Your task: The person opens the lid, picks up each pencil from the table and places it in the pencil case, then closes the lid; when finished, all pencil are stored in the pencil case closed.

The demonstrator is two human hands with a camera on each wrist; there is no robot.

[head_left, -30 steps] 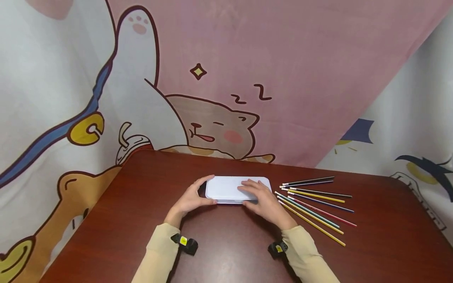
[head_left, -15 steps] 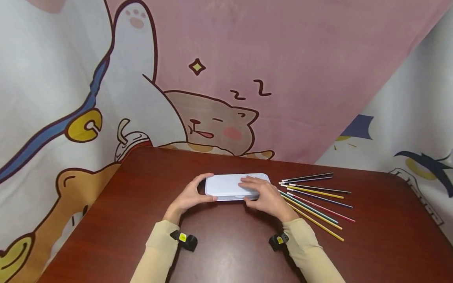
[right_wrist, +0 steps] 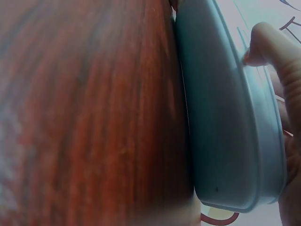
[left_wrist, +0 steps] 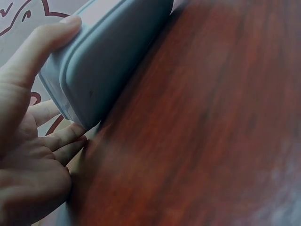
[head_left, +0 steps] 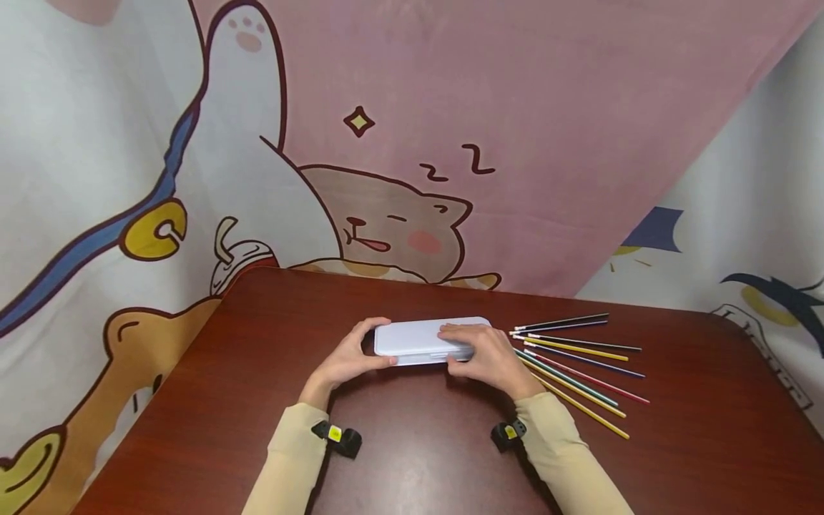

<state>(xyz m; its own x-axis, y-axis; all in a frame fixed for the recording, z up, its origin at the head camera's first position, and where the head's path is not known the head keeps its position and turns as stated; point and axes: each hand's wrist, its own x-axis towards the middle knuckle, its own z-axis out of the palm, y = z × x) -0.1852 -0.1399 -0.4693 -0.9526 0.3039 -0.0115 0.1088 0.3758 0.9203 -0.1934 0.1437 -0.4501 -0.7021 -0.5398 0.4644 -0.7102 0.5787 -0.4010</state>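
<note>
A white pencil case [head_left: 412,337] with rounded corners lies near the middle of the table, its lid seam facing me. My left hand [head_left: 344,360] grips its left end, thumb on the front edge and fingers behind. At the other end, my right hand [head_left: 494,361] holds the case, fingers across the lid and thumb at the front edge. The right wrist view shows that thumb [right_wrist: 265,49] pressed on the seam of the case [right_wrist: 221,113]. In the left wrist view, the left thumb [left_wrist: 51,35] lies over the case's rim [left_wrist: 70,80]. The contents are hidden.
Several pencils with white ends fan out right of the case, among them a yellow pencil [head_left: 579,350] and a red pencil [head_left: 589,377]. They lie close to the right hand. The dark red table [head_left: 257,343] ends at a printed cloth [head_left: 547,143] behind.
The right hand has shifted slightly to the right over the lid, its thumb moving along the front edge. The case's front side shows more. The left hand keeps its grip.
</note>
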